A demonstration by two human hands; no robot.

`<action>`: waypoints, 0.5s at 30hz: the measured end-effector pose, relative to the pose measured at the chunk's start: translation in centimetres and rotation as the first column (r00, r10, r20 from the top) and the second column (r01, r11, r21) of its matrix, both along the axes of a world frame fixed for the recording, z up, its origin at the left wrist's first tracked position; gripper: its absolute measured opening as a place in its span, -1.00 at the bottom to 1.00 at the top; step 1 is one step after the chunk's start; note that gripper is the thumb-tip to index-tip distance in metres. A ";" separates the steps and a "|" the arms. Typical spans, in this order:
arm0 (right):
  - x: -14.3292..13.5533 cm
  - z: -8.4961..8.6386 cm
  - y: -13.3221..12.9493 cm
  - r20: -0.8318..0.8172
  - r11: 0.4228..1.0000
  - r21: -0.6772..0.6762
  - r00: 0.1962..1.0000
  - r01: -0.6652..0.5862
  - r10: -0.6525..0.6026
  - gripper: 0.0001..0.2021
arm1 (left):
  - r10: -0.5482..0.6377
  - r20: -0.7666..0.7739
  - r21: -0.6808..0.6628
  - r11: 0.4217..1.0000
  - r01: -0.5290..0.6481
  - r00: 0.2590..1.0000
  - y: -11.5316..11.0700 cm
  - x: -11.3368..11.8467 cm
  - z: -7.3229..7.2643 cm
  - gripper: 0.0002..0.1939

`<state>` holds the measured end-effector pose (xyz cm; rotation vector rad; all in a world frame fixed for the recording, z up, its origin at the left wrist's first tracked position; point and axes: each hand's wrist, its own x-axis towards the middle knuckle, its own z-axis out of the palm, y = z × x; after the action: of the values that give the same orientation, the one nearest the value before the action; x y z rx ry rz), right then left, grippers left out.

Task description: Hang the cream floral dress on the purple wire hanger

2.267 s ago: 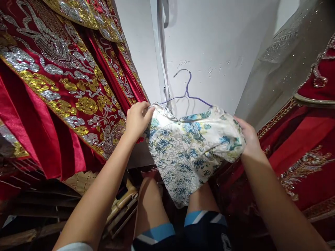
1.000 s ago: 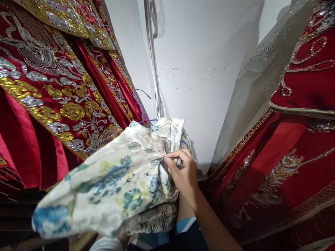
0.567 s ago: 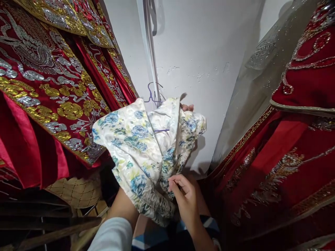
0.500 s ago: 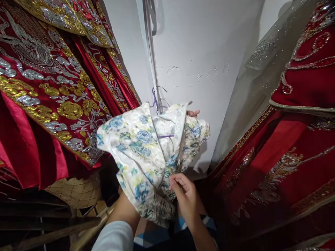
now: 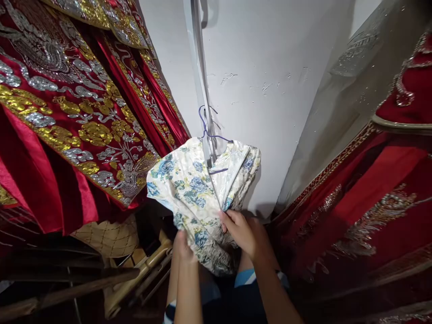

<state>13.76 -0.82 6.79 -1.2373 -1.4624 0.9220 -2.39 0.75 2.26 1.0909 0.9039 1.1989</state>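
A white floral blouse (image 5: 194,180) with blue roses and short sleeves hangs in front of me on a thin purple hanger (image 5: 204,128). Its neckline is open in a V, and the hanger's lower bar shows inside. My right hand (image 5: 239,231) pinches the blouse's front edge at the bottom of the V. Down by the left side of the blouse is my left hand (image 5: 185,247), blurred and partly behind the cloth, so its grip is not clear. The hanger's hook stands beside a metal pole (image 5: 199,67); whether it is hooked there I cannot tell.
Red garments with gold and silver sequins (image 5: 97,135) hang close on the left. Another red beaded garment (image 5: 381,198) and a sheer glittery cloth (image 5: 324,103) are on the right. Below left stand a quilted beige item (image 5: 108,236) and a wooden frame (image 5: 151,265). A white wall (image 5: 263,54) lies behind.
My left hand has come out from inside the blouse to its lower left side. My right hand has closed on the front edge. The hanger now sits within the shoulders.
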 end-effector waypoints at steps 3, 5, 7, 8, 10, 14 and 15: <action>-0.8 -1.1 0.9 0.010 1.000 0.006 1.000 0.003 -0.003 -0.52 | 0.065 0.174 -0.145 0.989 -0.040 0.983 -0.3 -0.9 0.3 -0.34; -1.2 -1.5 0.7 -0.048 1.000 0.026 0.999 -0.016 0.017 -0.52 | 0.137 0.244 -0.195 0.977 -0.089 0.960 0.1 -1.1 0.4 -0.40; -1.5 -1.7 0.2 -0.095 1.000 0.025 0.995 -0.016 0.018 -0.52 | 0.219 0.255 -0.204 0.964 -0.169 0.942 0.6 -1.0 0.0 -0.44; -1.5 -1.7 0.0 -0.106 1.000 0.017 0.994 -0.003 0.005 -0.52 | 0.271 0.237 -0.199 0.953 -0.226 0.933 0.9 -0.9 -0.4 -0.45; -1.3 -2.0 -0.3 -0.120 1.000 -0.011 0.992 0.025 -0.026 -0.53 | 0.446 0.143 -0.146 0.892 -0.427 0.883 1.3 -0.5 -1.6 -0.48; -0.9 -2.8 -0.2 -0.134 0.998 -0.061 0.991 0.001 -0.009 -0.57 | 0.801 -0.033 0.276 0.583 -0.764 0.598 0.5 1.5 -3.6 -0.50; -1.0 -2.9 -0.2 -0.120 0.997 -0.071 0.993 -0.016 0.007 -0.60 | 0.790 -0.048 0.374 0.582 -0.722 0.612 0.2 2.3 -3.7 -0.50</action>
<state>12.78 -1.02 3.89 -1.2056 -1.3535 1.0466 -0.12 0.99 -1.48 1.1220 1.4760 2.0394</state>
